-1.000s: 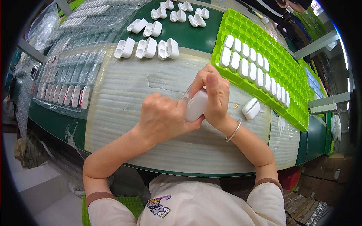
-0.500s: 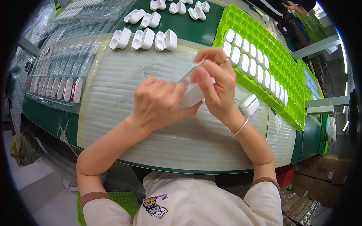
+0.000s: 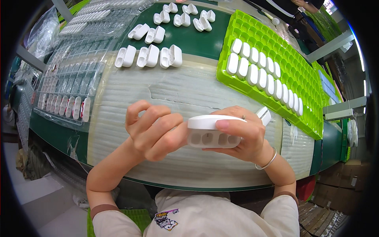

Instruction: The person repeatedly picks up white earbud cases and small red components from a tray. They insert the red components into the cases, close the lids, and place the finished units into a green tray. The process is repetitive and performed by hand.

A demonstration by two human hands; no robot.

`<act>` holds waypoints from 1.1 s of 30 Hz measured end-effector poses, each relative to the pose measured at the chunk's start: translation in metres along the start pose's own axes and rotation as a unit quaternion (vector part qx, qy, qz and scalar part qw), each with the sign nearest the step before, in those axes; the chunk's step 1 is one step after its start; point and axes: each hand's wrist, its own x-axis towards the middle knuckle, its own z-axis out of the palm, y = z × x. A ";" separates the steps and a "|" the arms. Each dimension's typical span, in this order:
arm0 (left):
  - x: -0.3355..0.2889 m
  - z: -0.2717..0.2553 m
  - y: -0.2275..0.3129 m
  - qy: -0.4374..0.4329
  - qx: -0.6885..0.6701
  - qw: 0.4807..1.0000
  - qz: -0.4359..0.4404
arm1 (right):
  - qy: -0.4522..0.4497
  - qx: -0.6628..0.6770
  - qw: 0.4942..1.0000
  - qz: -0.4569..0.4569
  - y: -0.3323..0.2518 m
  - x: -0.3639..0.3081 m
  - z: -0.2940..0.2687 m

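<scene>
Evidently Open: White Case Held Above the Mat

The white case is held over the pale padded mat, its rounded lid uppermost and its hollow wells exposed below. Its right end is gripped by the right hand, the thumb laid across the front and fingers closed underneath. The left hand is held half-curled at the opposite end; whether anything is pinched there cannot be told.

For sound handling, it is judged that the body should be kept firmly supported from the right, the lid eased without twisting at the hinge, and the glossy faces touched lightly, so that marks are avoided.

A second white case is partly hidden behind the right hand. Beyond, white pieces are seated in a lime-green tray; open white cases are set out at upper left, beside clear plastic trays.
</scene>
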 end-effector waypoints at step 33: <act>-0.005 0.009 -0.002 -0.189 -0.219 0.935 -0.206 | -0.120 0.247 0.882 0.384 0.015 0.000 -0.011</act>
